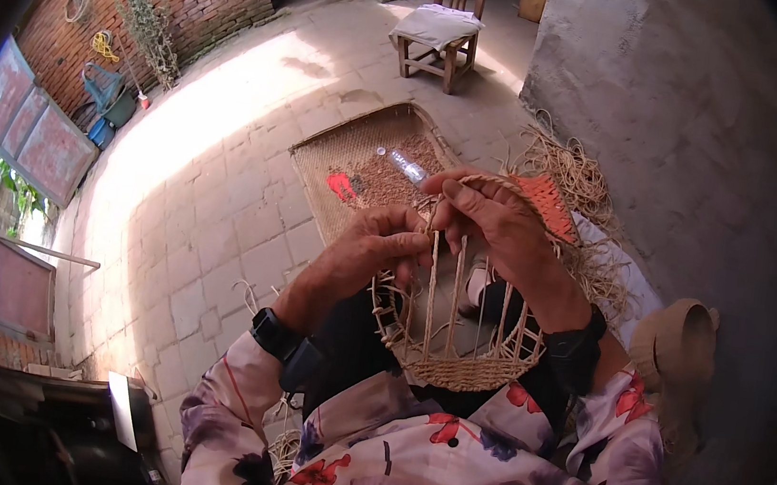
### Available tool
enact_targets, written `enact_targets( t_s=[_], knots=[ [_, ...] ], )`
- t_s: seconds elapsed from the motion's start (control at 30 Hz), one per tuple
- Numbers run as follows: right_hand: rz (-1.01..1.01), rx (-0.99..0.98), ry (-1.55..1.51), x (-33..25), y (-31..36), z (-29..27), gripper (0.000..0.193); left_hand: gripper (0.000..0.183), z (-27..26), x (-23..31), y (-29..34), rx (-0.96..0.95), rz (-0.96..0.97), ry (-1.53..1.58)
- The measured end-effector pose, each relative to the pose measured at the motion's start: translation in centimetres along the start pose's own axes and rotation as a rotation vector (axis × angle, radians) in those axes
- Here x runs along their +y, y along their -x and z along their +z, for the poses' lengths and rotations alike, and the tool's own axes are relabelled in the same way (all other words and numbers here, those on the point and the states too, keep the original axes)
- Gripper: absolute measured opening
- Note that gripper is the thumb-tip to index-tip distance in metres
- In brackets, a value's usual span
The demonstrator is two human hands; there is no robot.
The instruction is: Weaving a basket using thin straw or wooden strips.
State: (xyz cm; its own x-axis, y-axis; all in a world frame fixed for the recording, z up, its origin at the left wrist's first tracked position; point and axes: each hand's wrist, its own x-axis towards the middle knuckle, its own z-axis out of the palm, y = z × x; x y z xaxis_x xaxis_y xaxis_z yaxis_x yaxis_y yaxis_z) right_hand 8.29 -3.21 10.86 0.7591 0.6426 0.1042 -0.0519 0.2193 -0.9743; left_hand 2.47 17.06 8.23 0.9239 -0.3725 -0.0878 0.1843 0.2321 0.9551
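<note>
A partly woven straw basket (465,372) rests on my lap, with a dense band of weave nearest me and open upright cords beyond it. My left hand (381,240) is closed, its thumb and fingers pinching a straw cord (430,295) at the basket's far edge. Close beside it, my right hand (497,218) is curled around a twisted straw rope (496,184) that arches over its knuckles. The fingertips of both hands almost meet, and the exact spot where the strands cross is partly hidden by them.
Ahead lies a shallow woven tray (319,177) of brown bits, holding a clear plastic bottle (409,166) and a red packet (341,186). Loose straw (564,172) is heaped by the grey wall (698,134) at right. A wooden chair (441,33) with a cloth stands farther off.
</note>
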Motion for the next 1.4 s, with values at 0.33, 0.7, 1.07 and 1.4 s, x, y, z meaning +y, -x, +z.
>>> enact_targets(
  t_s=[0.33, 0.7, 1.07, 1.4],
  knots=[
    [-0.017, 0.132, 0.361, 3.8, -7.6, -1.3, 0.027, 0.026, -3.1, 1.4, -4.7, 0.205, -0.048, -0.414],
    [-0.060, 0.069, 0.544, 5.0, -9.6, -2.1, 0.016, 0.022, -4.7, 0.5, -5.5, 0.200, -0.061, -0.321],
    [0.064, -0.003, 0.121, 6.4, -9.4, -3.2, 0.016, 0.023, -6.8, -1.2, -6.2, 0.105, -0.075, -0.226],
    [-0.002, 0.180, 0.973, 7.2, -10.6, -1.6, 0.030, 0.030, -7.5, -4.9, -4.4, 0.293, -0.030, -0.416]
  ],
)
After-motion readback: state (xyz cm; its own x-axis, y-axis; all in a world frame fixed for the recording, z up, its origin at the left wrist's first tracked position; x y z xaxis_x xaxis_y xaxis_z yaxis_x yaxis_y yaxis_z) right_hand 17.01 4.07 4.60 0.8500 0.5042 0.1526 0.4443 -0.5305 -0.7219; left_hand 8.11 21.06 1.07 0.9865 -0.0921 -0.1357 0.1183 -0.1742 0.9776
